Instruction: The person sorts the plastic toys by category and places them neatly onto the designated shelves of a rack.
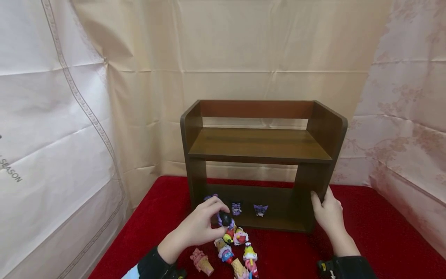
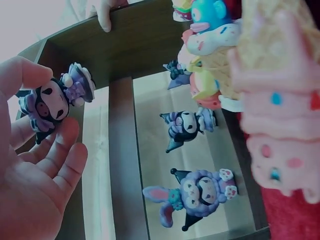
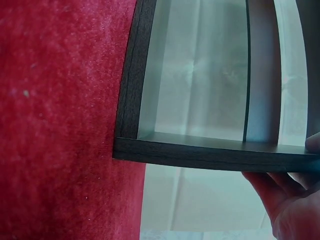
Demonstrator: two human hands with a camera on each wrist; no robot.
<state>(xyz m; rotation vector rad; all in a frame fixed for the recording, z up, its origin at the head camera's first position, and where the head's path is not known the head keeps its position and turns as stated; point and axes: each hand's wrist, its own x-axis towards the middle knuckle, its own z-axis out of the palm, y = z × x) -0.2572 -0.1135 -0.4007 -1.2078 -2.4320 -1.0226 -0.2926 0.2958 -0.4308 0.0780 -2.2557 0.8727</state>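
Observation:
My left hand [image 1: 198, 226] pinches a small black-and-purple figurine [image 2: 52, 102] between thumb and fingers, just in front of the lower board of a dark brown wooden shelf [image 1: 258, 144]. On that board stand three similar purple figurines; the left wrist view shows a bunny-eared one [image 2: 202, 192], a middle one [image 2: 187, 125] and a farther one [image 2: 178, 75]. At the right side panel [image 3: 215, 154], my right hand [image 1: 329, 215] grips the edge, thumb on the inner face and fingers outside.
In front of the shelf, several colourful ice-cream toys [image 1: 240, 237] lie in a cluster on the red cloth [image 1: 278, 257]. A pink cone toy [image 1: 202, 261] lies apart, left of them. Cream curtains [image 1: 237, 42] hang behind the shelf.

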